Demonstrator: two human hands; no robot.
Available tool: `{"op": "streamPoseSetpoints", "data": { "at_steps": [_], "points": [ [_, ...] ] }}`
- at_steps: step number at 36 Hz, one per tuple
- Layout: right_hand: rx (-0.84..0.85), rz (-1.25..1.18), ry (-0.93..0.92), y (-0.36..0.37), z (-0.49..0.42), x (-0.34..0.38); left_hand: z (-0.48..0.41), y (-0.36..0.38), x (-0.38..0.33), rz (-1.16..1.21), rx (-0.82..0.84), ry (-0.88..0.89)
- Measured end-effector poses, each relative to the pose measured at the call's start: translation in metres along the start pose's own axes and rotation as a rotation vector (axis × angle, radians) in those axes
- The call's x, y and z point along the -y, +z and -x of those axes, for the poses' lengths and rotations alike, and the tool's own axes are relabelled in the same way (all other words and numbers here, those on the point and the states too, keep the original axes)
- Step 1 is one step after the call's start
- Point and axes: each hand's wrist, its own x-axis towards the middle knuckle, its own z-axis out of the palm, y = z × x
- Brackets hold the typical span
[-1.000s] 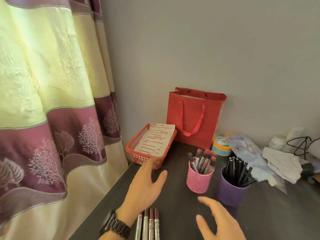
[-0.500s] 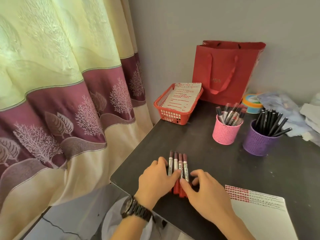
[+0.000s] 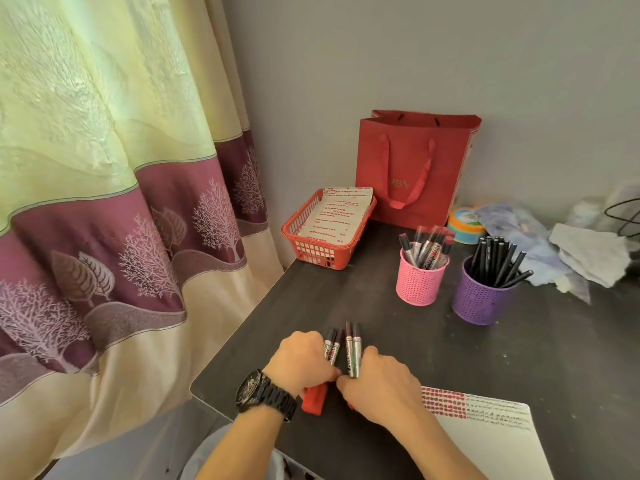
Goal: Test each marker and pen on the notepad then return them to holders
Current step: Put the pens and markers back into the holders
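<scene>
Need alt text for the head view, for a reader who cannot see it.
Left hand and right hand grip markers on a dark table, beside a notepad. Behind stand a pink holder and a purple holder of pens.

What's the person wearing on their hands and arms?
A black watch with a round dark dial and a link bracelet sits on the left wrist. The left hand and right hand are bare: no gloves, and no rings that show. Both forearms are uncovered, with no sleeves on them.
</scene>
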Motion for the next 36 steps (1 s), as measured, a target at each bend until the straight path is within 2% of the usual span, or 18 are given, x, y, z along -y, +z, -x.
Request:
{"op": "streamPoseSetpoints", "data": {
  "at_steps": [5,8,10,13,14,18,22,25,30,33,36],
  "points": [
    [-0.031,0.011,0.008,0.006,-0.003,-0.001,0.0,-0.005,0.005,0.132,0.104,0.029],
    [-0.03,-0.054,0.01,0.003,-0.007,-0.006,0.007,-0.003,0.012,0.501,0.274,0.077],
    [0.023,-0.262,0.007,-0.005,-0.007,-0.014,0.013,0.003,0.015,0.798,0.365,0.102],
    [0.212,-0.877,0.052,-0.011,-0.009,-0.031,0.017,0.013,0.01,1.269,0.409,0.066],
    [0.234,-1.008,0.05,-0.014,-0.009,-0.038,0.017,0.015,0.006,1.404,0.396,0.045],
    [0.111,-1.205,0.039,-0.025,-0.007,-0.073,0.015,0.016,-0.01,1.727,0.353,0.037],
    [-0.012,-1.38,0.025,-0.04,-0.002,-0.112,0.006,0.007,-0.028,1.842,0.274,0.132],
    [-0.103,-1.415,-0.011,-0.052,0.002,-0.14,-0.004,-0.005,-0.046,1.852,0.181,0.197],
    [-0.364,-1.211,0.024,-0.064,0.002,-0.185,-0.018,-0.029,-0.082,1.836,0.019,0.276],
    [-0.509,-1.024,0.12,-0.059,0.0,-0.203,-0.029,-0.043,-0.107,1.81,-0.062,0.286],
    [-0.592,-1.028,0.215,-0.05,-0.005,-0.215,-0.044,-0.056,-0.131,1.754,-0.169,0.326]
  ]
}}
